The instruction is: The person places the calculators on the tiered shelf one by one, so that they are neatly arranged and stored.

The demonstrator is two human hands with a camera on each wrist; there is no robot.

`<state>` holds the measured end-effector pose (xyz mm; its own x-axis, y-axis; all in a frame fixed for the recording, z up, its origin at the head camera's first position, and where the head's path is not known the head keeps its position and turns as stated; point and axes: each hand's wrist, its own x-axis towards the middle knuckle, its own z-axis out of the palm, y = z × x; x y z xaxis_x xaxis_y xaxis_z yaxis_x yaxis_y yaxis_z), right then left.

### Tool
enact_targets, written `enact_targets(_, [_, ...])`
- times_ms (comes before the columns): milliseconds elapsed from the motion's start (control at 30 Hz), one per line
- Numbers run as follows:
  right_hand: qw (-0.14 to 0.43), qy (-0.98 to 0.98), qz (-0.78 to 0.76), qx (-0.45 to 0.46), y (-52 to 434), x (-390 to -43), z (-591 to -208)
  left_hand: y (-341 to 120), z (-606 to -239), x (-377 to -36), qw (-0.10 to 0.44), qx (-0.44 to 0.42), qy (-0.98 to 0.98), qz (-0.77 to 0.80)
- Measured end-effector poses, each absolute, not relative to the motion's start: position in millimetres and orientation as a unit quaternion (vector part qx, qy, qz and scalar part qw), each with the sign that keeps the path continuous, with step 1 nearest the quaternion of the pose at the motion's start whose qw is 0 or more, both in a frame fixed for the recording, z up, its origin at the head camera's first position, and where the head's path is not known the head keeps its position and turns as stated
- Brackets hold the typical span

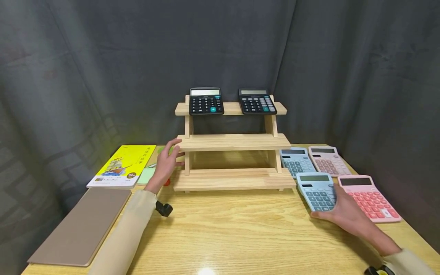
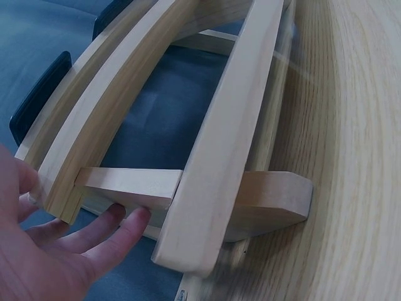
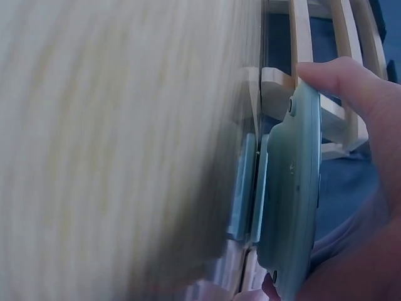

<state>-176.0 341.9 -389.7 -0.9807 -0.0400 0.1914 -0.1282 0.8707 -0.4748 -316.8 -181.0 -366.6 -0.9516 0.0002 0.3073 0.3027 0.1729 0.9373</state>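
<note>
A three-tier wooden display stand (image 1: pixel 233 142) stands at the middle back of the table. My left hand (image 1: pixel 165 165) grips the left end of its middle shelf; in the left wrist view the thumb side is at the shelf end (image 2: pixel 61 207) and the other fingers (image 2: pixel 119 235) reach beneath it. Two black calculators (image 1: pixel 206 104) (image 1: pixel 258 104) lie on the top shelf. My right hand (image 1: pixel 347 212) holds a light-blue calculator (image 1: pixel 317 193) by its sides, lifted and tilted. The right wrist view shows that calculator (image 3: pixel 291 188) edge-on, the thumb (image 3: pixel 332 75) at one edge.
Right of the stand lie another blue calculator (image 1: pixel 296 160), a pale pink one (image 1: pixel 329 160) and a brighter pink one (image 1: pixel 369 198). At left are a yellow book (image 1: pixel 125 162), a brown notebook (image 1: pixel 82 225) and a pale green pad (image 1: pixel 146 176). A dark curtain (image 1: pixel 220 46) hangs behind.
</note>
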Motion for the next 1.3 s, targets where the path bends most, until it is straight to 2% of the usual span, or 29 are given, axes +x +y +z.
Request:
enact_targets(500, [0.171,-0.953,0.237,0.08,314.9,-168.7,-351.9,-182.4,-366.6,-317.0,0.121,-0.104,-0.761,-0.629])
enact_targets(833, [0.181,-0.94,0.269,0.11,260.7,-173.9,-330.6,-183.2,-364.6,-316.0,0.119,-0.109,-0.755,-0.636])
enact_targets(1067, [0.136,-0.949,0.266,0.101,214.4,-179.7,-315.6,-183.3,-365.4,-316.5,0.111,-0.106,-0.757,-0.635])
enact_targets(1300, [0.135,-0.948,0.266,0.11,169.2,-192.3,-304.8,-184.3,-365.3,-318.4,0.105,-0.102,-0.758,-0.636])
